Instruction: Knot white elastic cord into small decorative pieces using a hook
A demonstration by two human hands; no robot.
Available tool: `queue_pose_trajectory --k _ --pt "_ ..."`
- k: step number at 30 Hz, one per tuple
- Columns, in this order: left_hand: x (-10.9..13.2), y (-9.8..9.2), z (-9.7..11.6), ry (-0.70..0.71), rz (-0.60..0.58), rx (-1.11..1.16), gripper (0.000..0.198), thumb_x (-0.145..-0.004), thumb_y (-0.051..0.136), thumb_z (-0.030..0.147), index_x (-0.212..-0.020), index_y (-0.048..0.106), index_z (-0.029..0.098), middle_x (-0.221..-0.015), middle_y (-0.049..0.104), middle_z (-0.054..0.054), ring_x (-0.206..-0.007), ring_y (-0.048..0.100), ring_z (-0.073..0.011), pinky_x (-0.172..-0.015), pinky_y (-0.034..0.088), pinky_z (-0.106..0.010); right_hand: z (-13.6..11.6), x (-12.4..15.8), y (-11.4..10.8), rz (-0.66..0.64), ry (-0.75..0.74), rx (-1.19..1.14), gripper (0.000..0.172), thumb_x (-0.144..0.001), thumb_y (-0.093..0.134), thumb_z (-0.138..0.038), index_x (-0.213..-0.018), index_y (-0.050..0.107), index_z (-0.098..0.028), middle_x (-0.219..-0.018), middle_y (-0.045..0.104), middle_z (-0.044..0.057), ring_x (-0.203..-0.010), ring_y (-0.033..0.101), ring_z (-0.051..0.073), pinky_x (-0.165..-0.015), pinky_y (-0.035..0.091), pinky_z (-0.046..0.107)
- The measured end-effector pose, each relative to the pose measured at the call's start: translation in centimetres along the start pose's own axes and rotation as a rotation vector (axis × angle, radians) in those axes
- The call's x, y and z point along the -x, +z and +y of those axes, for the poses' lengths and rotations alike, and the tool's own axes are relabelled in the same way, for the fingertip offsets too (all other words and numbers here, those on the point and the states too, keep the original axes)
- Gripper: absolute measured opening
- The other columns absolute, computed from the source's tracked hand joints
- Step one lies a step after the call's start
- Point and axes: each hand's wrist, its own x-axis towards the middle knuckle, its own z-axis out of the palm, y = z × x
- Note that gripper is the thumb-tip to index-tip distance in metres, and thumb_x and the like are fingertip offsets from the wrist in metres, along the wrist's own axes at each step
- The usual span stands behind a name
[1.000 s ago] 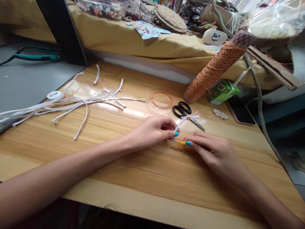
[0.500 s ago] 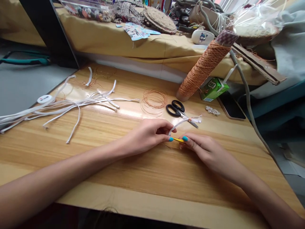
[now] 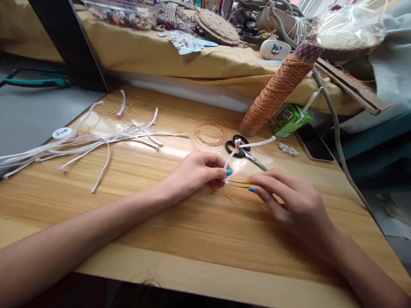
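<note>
My left hand (image 3: 205,171) pinches a white flat cord (image 3: 229,159) between thumb and fingers. The cord rises from the grip to a small knot wrapped in orange thread, and a white tail (image 3: 258,142) extends right from there. My right hand (image 3: 285,194) is closed on yellow-handled tweezers (image 3: 243,184). Their slim tips point left, at a white end of the cord just under my left fingertips; whether they grip it I cannot tell. Black-handled scissors (image 3: 253,160) lie behind the cord, partly covered by it.
Several white cords (image 3: 105,139) spread across the wooden table (image 3: 192,239) at left, near a round white disc (image 3: 62,133). Behind my hands are a coil of orange thread (image 3: 210,133), a thread-wound tube (image 3: 278,90), a green drink carton (image 3: 290,120), small white beads (image 3: 288,149) and a phone (image 3: 313,142).
The knotted part of the cord has swung up and left, over the scissors' handles. My right hand has shifted slightly right, and the tweezers' arms now show spread apart.
</note>
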Motion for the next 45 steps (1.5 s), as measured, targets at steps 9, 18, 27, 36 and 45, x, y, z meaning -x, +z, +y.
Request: queue_pose_trajectory --k 9,18,27,36,45 --pt "0.24 0.24 0.81 -0.137 0.081 0.135 0.01 -0.069 0.057 0.008 -0.059 0.058 0.01 -0.053 0.059 0.0 -0.051 0.056 -0.0073 -0.054 0.046 -0.018 -0.27 -0.06 -0.12 0.12 -0.221 0.17 0.023 -0.07 0.065 -0.01 -0.092 0.058 -0.013 -0.073 0.068 0.006 -0.065 0.06 0.013 -0.057 0.044 0.025" --pt "0.2 0.19 0.82 -0.184 0.072 0.196 0.011 -0.068 0.056 0.005 -0.058 0.059 0.009 -0.049 0.059 0.0 -0.048 0.056 -0.0072 -0.053 0.047 -0.019 -0.35 0.15 -0.48 0.125 -0.28 0.263 0.03 -0.067 0.066 -0.005 -0.096 0.06 -0.009 -0.076 0.07 0.008 -0.066 0.062 0.016 -0.057 0.045 0.028" --pt "0.17 0.03 0.61 -0.168 0.044 0.226 0.011 -0.067 0.056 0.004 -0.057 0.059 0.009 -0.05 0.059 0.0 -0.047 0.056 -0.0065 -0.053 0.047 -0.018 -0.59 -0.15 -0.49 0.147 -0.293 0.3 0.027 -0.067 0.066 -0.005 -0.094 0.061 -0.009 -0.074 0.07 0.006 -0.064 0.062 0.015 -0.056 0.045 0.027" --pt "0.2 -0.12 0.53 -0.156 0.014 0.226 0.007 -0.066 0.057 0.005 -0.061 0.061 0.009 -0.053 0.059 0.0 -0.05 0.056 -0.0069 -0.055 0.047 -0.019 -0.52 0.09 -0.35 0.148 -0.266 0.31 0.029 -0.07 0.064 -0.008 -0.098 0.06 -0.016 -0.076 0.07 0.003 -0.065 0.063 0.015 -0.056 0.045 0.026" --pt "0.12 -0.04 0.73 -0.19 0.03 0.215 0.011 -0.067 0.056 0.005 -0.058 0.059 0.009 -0.051 0.059 -0.001 -0.049 0.056 -0.008 -0.055 0.048 -0.021 -0.48 0.23 -0.39 0.132 -0.272 0.302 0.031 -0.071 0.061 -0.006 -0.1 0.06 -0.017 -0.075 0.07 0.003 -0.064 0.063 0.015 -0.055 0.046 0.027"
